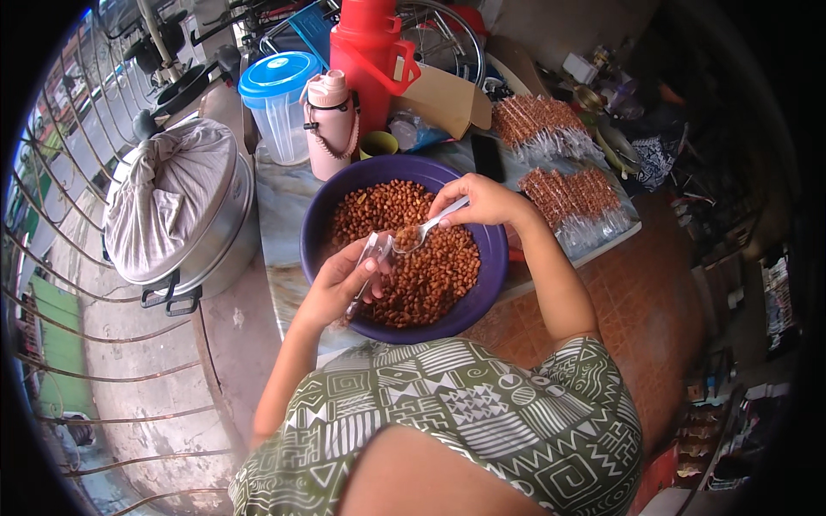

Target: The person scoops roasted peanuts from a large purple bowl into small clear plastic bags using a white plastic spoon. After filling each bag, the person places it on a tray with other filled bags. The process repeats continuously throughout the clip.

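Note:
A purple basin full of reddish-brown peanuts stands in front of me on the table. Over it, my left hand is closed on a narrow clear plastic bag, its mouth turned toward the spoon. My right hand grips the handle of a metal spoon. The spoon's bowl is at the bag's opening, with some peanuts in it. How full the bag is cannot be made out behind my fingers.
Packed peanut bags lie in rows at the right, beside a black phone. Behind the basin stand a pink bottle, a red jug and a blue-lidded pitcher. A cloth-wrapped pot is at the left, near a metal grille.

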`<act>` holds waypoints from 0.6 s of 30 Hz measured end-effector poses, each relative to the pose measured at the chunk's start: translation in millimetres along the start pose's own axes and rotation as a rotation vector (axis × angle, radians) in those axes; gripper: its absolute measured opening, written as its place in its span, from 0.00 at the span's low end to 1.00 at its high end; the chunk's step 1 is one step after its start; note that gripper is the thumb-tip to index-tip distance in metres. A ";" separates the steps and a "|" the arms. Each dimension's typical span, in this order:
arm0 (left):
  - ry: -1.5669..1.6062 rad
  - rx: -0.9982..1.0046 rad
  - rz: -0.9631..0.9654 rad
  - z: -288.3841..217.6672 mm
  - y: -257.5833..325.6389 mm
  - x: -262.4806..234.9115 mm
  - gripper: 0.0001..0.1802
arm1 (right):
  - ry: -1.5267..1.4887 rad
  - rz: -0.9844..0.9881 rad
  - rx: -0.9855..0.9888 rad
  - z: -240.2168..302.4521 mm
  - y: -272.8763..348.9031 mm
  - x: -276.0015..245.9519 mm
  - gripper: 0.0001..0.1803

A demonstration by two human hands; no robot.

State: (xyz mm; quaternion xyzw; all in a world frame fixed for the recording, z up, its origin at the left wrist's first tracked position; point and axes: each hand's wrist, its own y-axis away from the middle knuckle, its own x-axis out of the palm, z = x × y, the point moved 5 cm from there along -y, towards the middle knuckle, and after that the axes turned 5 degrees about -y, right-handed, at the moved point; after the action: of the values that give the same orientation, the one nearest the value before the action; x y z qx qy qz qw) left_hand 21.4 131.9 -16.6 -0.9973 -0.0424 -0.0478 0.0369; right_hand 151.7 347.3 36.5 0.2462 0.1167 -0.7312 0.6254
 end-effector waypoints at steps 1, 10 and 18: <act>0.010 -0.004 0.005 -0.8 -0.1 -0.2 0.30 | 0.018 -0.025 -0.033 12.9 3.7 -7.7 0.10; 0.007 -0.024 0.034 -1.3 0.9 2.1 0.32 | 0.278 -0.045 -0.209 83.5 7.3 -32.1 0.12; -0.011 -0.036 0.032 1.3 -1.9 3.0 0.30 | 0.451 -0.037 -0.174 112.2 2.5 -12.5 0.11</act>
State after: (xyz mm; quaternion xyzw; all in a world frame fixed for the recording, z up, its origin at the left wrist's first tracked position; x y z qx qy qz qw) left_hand 24.4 134.0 -17.5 -0.9986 -0.0258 -0.0423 0.0193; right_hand 131.3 303.9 138.7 0.3464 0.3203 -0.6563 0.5888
